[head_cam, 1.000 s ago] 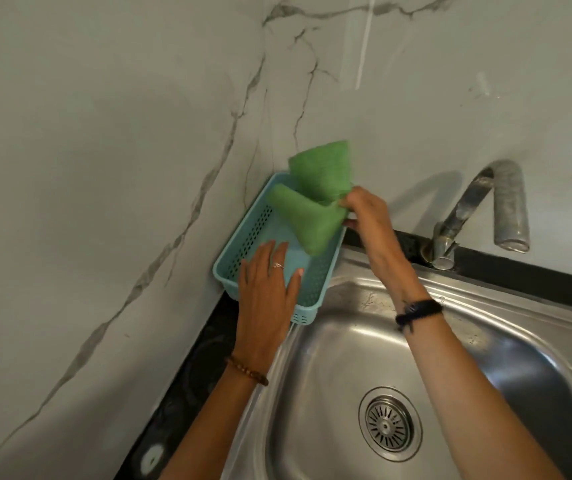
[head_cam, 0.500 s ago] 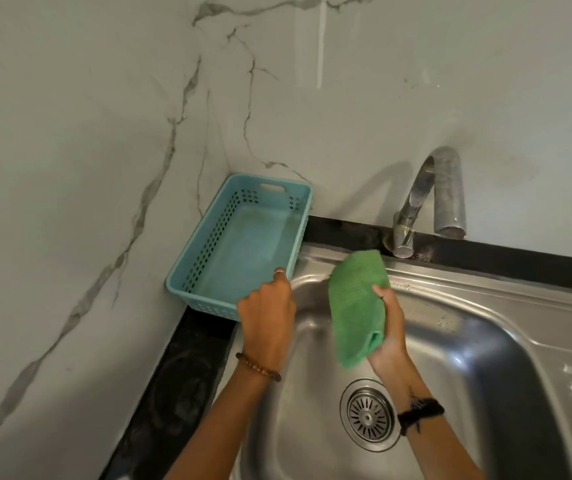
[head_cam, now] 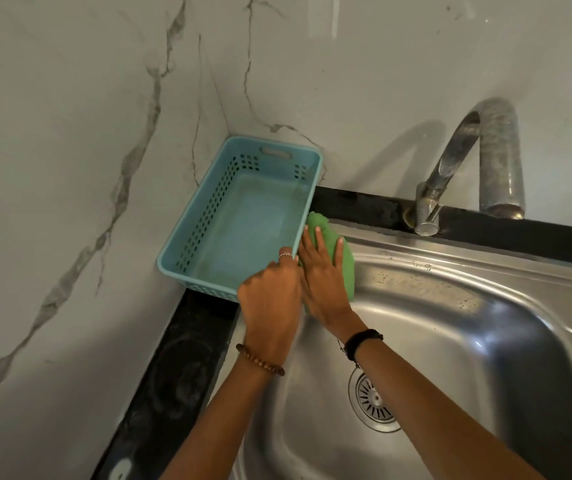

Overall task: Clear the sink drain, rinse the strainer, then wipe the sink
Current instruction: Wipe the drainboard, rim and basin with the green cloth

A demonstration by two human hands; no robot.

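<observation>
Two hands at the sink [head_cam: 450, 306] corner: right [head_cam: 322, 271] flat, fingers spread, pressing green cloth [head_cam: 345, 268]; left [head_cam: 270, 296] curled gripping blue basket [head_cam: 187, 237] rim; no readable writing.

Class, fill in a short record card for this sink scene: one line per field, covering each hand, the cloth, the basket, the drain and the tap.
Left hand: curled on the near right rim of the blue basket.
Right hand: flat, fingers straight, pressing the green cloth.
Cloth: on the sink rim's back left corner, beside the basket.
Basket: nothing seen inside.
Drain strainer: seated in the basin, partly hidden by the right forearm.
Tap: no water seen running.
</observation>
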